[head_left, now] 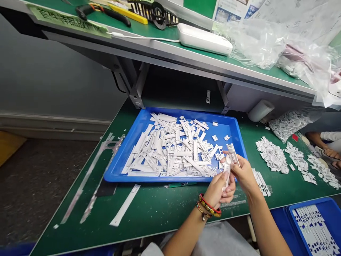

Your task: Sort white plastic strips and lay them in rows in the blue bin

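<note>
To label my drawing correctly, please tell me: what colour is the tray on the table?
The tray is blue, best seen in the head view.

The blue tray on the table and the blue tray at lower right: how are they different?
The table tray holds a jumbled heap of white parts, while the lower-right tray holds parts in neat rows. The table tray stands on the green tabletop; the lower-right tray sits off it, past the front edge. Both are blue and hold white parts.

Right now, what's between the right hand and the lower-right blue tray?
White strips near the right hand, then green tabletop, in the head view.
</note>
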A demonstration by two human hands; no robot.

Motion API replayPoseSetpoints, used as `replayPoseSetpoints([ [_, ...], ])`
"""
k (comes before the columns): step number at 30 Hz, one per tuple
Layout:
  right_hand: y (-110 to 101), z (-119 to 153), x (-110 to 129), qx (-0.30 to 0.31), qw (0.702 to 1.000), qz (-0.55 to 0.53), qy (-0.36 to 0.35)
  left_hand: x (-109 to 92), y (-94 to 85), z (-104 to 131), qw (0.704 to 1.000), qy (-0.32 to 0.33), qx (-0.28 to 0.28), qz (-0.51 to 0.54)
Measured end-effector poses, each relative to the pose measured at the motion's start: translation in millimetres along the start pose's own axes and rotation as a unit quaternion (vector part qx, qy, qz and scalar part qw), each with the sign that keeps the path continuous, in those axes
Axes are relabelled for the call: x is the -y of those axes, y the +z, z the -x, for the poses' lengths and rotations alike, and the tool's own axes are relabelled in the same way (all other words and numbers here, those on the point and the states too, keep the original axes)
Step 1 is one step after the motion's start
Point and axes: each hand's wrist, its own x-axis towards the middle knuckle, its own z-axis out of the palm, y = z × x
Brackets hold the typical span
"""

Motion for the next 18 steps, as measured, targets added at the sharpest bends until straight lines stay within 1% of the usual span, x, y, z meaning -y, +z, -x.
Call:
replayPoseSetpoints([
  [1, 4, 2, -4, -0.001, 1.000, -0.012, 0.016, 1, -2.4, 1, 1.000, -0.009, 0.007, -0.002],
  [2, 7, 5, -9, 0.001, 0.999, -0.013, 0.034, 3, -4.5, 2, 1.000, -0.014, 0.000, -0.024],
  [3, 10, 9, -15, 0.003, 0.999, -0.004, 0.052, 6, -6.3, 4, 0.997, -0.012, -0.017, -0.071],
  [4, 10, 12, -21, -0.006, 0.998, 0.012, 0.063, 8, -7.7, 7, 0.989, 0.000, -0.038, -0.141],
  [5, 6, 17, -28, -0.034, 0.997, 0.027, 0.059, 9, -9.0, 11, 0.972, 0.022, -0.059, -0.228],
  [6, -2, 22, -36, -0.083, 0.995, 0.036, 0.041, 9, -10.7, 17, 0.943, 0.050, -0.076, -0.319],
  [7, -15, 27, -44, -0.150, 0.988, 0.040, 0.011, 7, -13.4, 24, 0.908, 0.078, -0.085, -0.404],
  [8, -33, 32, -53, -0.229, 0.972, 0.045, -0.023, 2, -17.6, 33, 0.873, 0.100, -0.089, -0.470],
  [9, -56, 38, -62, -0.300, 0.951, 0.056, -0.044, -6, -23.8, 42, 0.845, 0.109, -0.093, -0.516],
  [10, -81, 43, -72, -0.367, 0.925, 0.089, -0.045, -18, -32.0, 52, 0.824, 0.111, -0.098, -0.547],
  [11, -108, 48, -84, -0.412, 0.898, 0.156, -0.024, -33, -41.9, 61, 0.806, 0.113, -0.110, -0.571],
  [12, -135, 52, -98, -0.436, 0.866, 0.245, 0.008, -50, -52.9, 68, 0.782, 0.123, -0.128, -0.597],
  [13, -159, 55, -114, -0.432, 0.833, 0.342, 0.049, -68, -64.2, 72, 0.752, 0.132, -0.148, -0.628],
  [14, -180, 57, -132, -0.411, 0.808, 0.414, 0.077, -87, -74.8, 73, 0.717, 0.133, -0.163, -0.664],
  [15, -196, 57, -149, -0.370, 0.806, 0.456, 0.075, -105, -84.2, 70, 0.683, 0.127, -0.168, -0.700],
  [16, -207, 56, -166, -0.344, 0.807, 0.476, 0.065, -121, -92.0, 62, 0.652, 0.120, -0.163, -0.730],
  [17, -214, 53, -181, -0.325, 0.810, 0.484, 0.056, -135, -98.3, 50, 0.630, 0.115, -0.149, -0.753],
  [18, -217, 50, -193, -0.320, 0.808, 0.493, 0.049, -144, -103.2, 34, 0.617, 0.116, -0.130, -0.768],
])
